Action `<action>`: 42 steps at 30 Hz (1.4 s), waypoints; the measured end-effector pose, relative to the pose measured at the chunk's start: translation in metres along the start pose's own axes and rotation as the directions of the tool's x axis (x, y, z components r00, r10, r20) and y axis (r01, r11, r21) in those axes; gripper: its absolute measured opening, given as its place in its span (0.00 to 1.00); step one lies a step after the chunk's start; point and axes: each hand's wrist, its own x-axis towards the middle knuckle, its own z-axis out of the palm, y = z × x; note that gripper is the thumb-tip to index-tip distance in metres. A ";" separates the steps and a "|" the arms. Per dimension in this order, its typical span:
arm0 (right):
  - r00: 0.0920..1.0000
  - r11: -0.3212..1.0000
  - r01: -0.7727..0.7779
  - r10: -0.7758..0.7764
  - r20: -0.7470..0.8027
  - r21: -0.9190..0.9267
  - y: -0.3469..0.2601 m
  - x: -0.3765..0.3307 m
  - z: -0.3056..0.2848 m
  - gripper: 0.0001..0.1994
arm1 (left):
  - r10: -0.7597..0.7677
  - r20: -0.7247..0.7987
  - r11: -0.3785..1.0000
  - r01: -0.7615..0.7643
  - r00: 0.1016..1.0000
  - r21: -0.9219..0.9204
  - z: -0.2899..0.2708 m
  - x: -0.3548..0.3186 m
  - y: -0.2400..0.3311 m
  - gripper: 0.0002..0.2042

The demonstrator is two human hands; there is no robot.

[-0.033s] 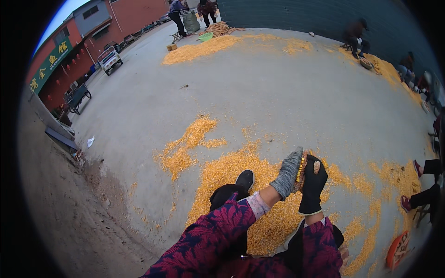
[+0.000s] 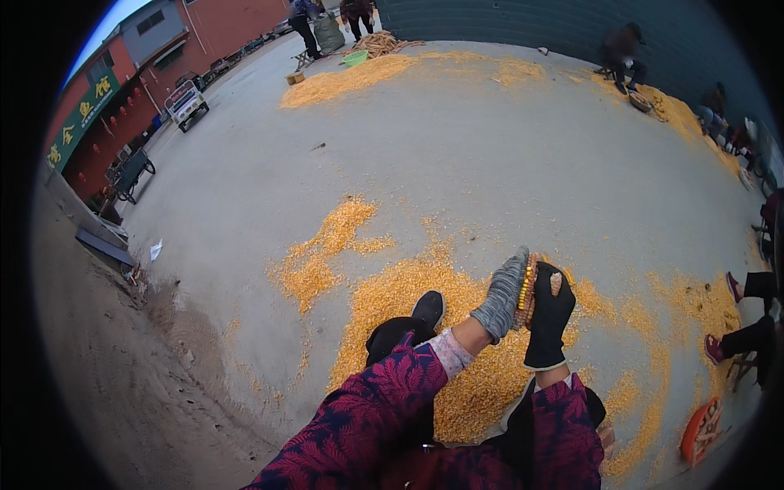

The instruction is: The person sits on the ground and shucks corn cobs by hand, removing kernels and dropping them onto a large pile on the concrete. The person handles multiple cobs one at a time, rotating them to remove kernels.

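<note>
My left hand (image 2: 504,300), in a grey knitted glove, is closed against an ear of corn (image 2: 527,296) with rows of yellow kernels and reddish stripped parts. Pressed to its other side is my right hand (image 2: 552,314) in a black glove. The pale end of a cob (image 2: 556,283) pokes out of the black glove, its length hidden by the fingers. Both hands meet above a broad heap of loose corn kernels (image 2: 478,408), which spreads around my dark shoe (image 2: 429,309).
A smaller kernel patch (image 2: 335,237) lies ahead on the concrete. At the lower right stands an orange basket (image 2: 700,433) of cobs, near another person's legs (image 2: 739,339). People sit by the dark wall (image 2: 523,24); a far kernel heap (image 2: 351,82) and a three-wheeled cart (image 2: 128,174) stand farther off.
The view has shifted slightly, so the surroundings sit a little higher and to the left. My hands remain together on the ear of corn, only slightly turned.
</note>
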 end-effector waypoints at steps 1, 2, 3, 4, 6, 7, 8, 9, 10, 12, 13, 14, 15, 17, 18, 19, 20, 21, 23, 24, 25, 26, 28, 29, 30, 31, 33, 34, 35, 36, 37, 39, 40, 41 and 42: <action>1.000 1.000 -0.014 0.014 -0.012 0.022 -0.001 0.000 -0.001 0.14 | -0.010 0.091 1.000 0.011 0.996 -0.011 -0.009 0.009 -0.003 0.17; 0.999 0.998 -0.034 0.035 -0.025 0.051 -0.005 -0.002 0.004 0.15 | -0.019 0.172 1.000 0.023 0.985 -0.019 -0.020 0.015 -0.004 0.18; 0.997 0.991 -0.066 0.069 -0.020 0.118 -0.006 -0.002 0.004 0.15 | -0.074 0.236 0.993 0.095 0.969 -0.077 -0.026 0.018 -0.003 0.19; 0.996 0.977 -0.088 0.091 -0.009 0.193 -0.007 -0.001 0.004 0.15 | -0.112 0.302 0.979 0.157 0.947 -0.131 -0.031 0.021 -0.001 0.19; 0.984 0.961 -0.175 0.164 0.070 0.212 0.001 0.003 -0.003 0.20 | -0.042 0.220 0.979 0.084 0.975 -0.184 -0.022 0.019 0.000 0.20; 0.986 0.970 -0.152 0.137 0.092 0.190 0.000 0.005 -0.002 0.20 | -0.026 0.261 0.968 0.089 0.965 -0.233 -0.024 0.022 0.001 0.20; 0.987 0.976 -0.139 0.123 0.102 0.166 0.004 0.005 -0.003 0.19 | -0.014 0.267 0.972 0.076 0.964 -0.221 -0.026 0.022 0.001 0.20; 0.989 0.984 -0.118 0.104 0.102 0.132 0.004 0.003 -0.004 0.19 | -0.007 0.246 0.974 0.062 0.969 -0.219 -0.027 0.022 0.001 0.19; 0.990 0.990 -0.098 0.086 0.109 0.102 0.000 0.001 -0.001 0.19 | 0.007 0.220 0.975 0.042 0.975 -0.217 -0.026 0.022 0.003 0.18; 0.985 0.997 -0.068 0.061 0.159 0.037 -0.010 -0.003 0.001 0.25 | 0.106 0.134 0.975 -0.077 0.985 -0.208 -0.022 0.022 0.002 0.18; 0.985 0.991 -0.001 0.025 0.173 -0.136 -0.016 -0.005 0.001 0.26 | 0.140 0.137 0.975 -0.113 0.981 -0.191 -0.025 0.023 0.004 0.18; 0.981 0.950 0.068 -0.009 0.194 -0.304 -0.019 -0.007 0.002 0.28 | 0.175 0.141 0.973 -0.150 0.974 -0.174 -0.027 0.024 0.006 0.18; 0.978 0.949 0.045 0.022 0.207 -0.313 -0.020 -0.008 0.003 0.28 | 0.200 0.109 0.965 -0.176 0.974 -0.193 -0.029 0.029 0.003 0.17; 0.970 0.942 -0.003 0.084 0.227 -0.335 -0.021 -0.012 0.004 0.29 | 0.167 0.128 0.978 -0.148 0.978 -0.148 -0.031 0.026 0.004 0.16; 0.968 0.954 -0.007 0.081 0.236 -0.301 -0.020 -0.011 0.005 0.28 | 0.151 0.135 0.983 -0.134 0.979 -0.125 -0.031 0.024 0.005 0.16; 0.967 0.962 -0.009 0.077 0.242 -0.272 -0.019 -0.010 0.004 0.27 | 0.091 0.163 0.992 -0.075 0.982 -0.103 -0.030 0.022 0.008 0.15; 0.966 0.970 -0.011 0.073 0.248 -0.243 -0.017 -0.010 0.003 0.27 | 0.066 0.163 0.994 -0.051 0.984 -0.091 -0.031 0.023 0.009 0.16; 0.965 0.982 -0.010 0.059 0.256 -0.188 -0.016 -0.011 0.003 0.25 | 0.040 0.162 0.996 -0.028 0.986 -0.080 -0.030 0.026 0.011 0.17; 0.961 0.998 -0.013 0.031 0.274 -0.067 -0.014 -0.013 0.005 0.22 | 0.043 0.204 0.998 -0.050 0.978 0.029 -0.028 0.024 0.021 0.18; 0.964 0.998 -0.005 0.021 0.265 -0.061 -0.015 -0.014 0.005 0.21 | 0.063 0.253 0.988 -0.096 0.965 0.121 -0.026 0.021 0.027 0.19; 0.966 0.998 0.003 0.012 0.257 -0.056 -0.019 -0.017 0.006 0.19 | 0.078 0.301 0.967 -0.146 0.950 0.207 -0.025 0.018 0.030 0.19; 0.968 0.999 0.011 0.003 0.250 -0.052 -0.020 -0.019 0.008 0.18 | 0.119 0.321 0.963 -0.188 0.940 0.192 -0.026 0.019 0.029 0.19; 0.976 0.998 -0.008 0.020 0.216 -0.059 -0.018 -0.023 0.009 0.16 | 0.196 0.360 0.950 -0.267 0.912 0.160 -0.027 0.020 0.022 0.19; 0.980 0.998 -0.017 0.029 0.198 -0.063 -0.017 -0.024 0.010 0.15 | 0.205 0.346 0.955 -0.265 0.916 0.133 -0.026 0.019 0.019 0.19; 0.985 0.993 0.054 -0.036 0.172 -0.103 -0.018 -0.024 0.012 0.14 | 0.214 0.332 0.959 -0.262 0.919 0.106 -0.024 0.016 0.017 0.18; 0.984 0.982 0.124 -0.103 0.146 -0.145 -0.020 -0.025 0.014 0.13 | 0.221 0.318 0.963 -0.258 0.922 0.080 -0.023 0.014 0.017 0.18; 0.969 0.934 0.239 -0.213 0.121 -0.267 -0.023 -0.025 0.016 0.11 | 0.213 0.286 0.966 -0.245 0.934 0.078 -0.022 0.012 0.015 0.18; 0.959 0.896 0.284 -0.256 0.124 -0.342 -0.024 -0.025 0.016 0.10 | 0.211 0.269 0.968 -0.239 0.940 0.077 -0.021 0.011 0.015 0.18; 0.946 0.850 0.325 -0.298 0.130 -0.414 -0.024 -0.024 0.016 0.09 | 0.222 0.263 0.957 -0.261 0.939 0.123 -0.022 0.012 0.014 0.18; 0.948 0.858 0.317 -0.287 0.136 -0.404 -0.020 -0.022 0.013 0.08 | 0.233 0.258 0.945 -0.282 0.938 0.168 -0.025 0.015 0.013 0.18; 0.950 0.866 0.311 -0.277 0.142 -0.393 -0.014 -0.018 0.008 0.07 | 0.246 0.254 0.929 -0.303 0.935 0.214 -0.027 0.017 0.012 0.18; 0.973 0.920 0.221 -0.185 0.140 -0.323 -0.006 -0.015 0.000 0.05 | 0.238 0.266 0.940 -0.290 0.934 0.178 -0.027 0.019 0.011 0.18; 0.981 0.948 0.185 -0.162 0.108 -0.258 -0.009 -0.014 0.001 0.06 | 0.233 0.273 0.946 -0.282 0.934 0.159 -0.027 0.019 0.010 0.18; 0.988 0.971 0.149 -0.136 0.079 -0.189 -0.012 -0.013 0.003 0.06 | 0.199 0.270 0.968 -0.232 0.942 0.096 -0.027 0.018 0.011 0.19; 0.993 0.986 0.113 -0.107 0.053 -0.119 -0.017 -0.013 0.006 0.07 | 0.177 0.264 0.975 -0.206 0.948 0.087 -0.025 0.016 0.012 0.19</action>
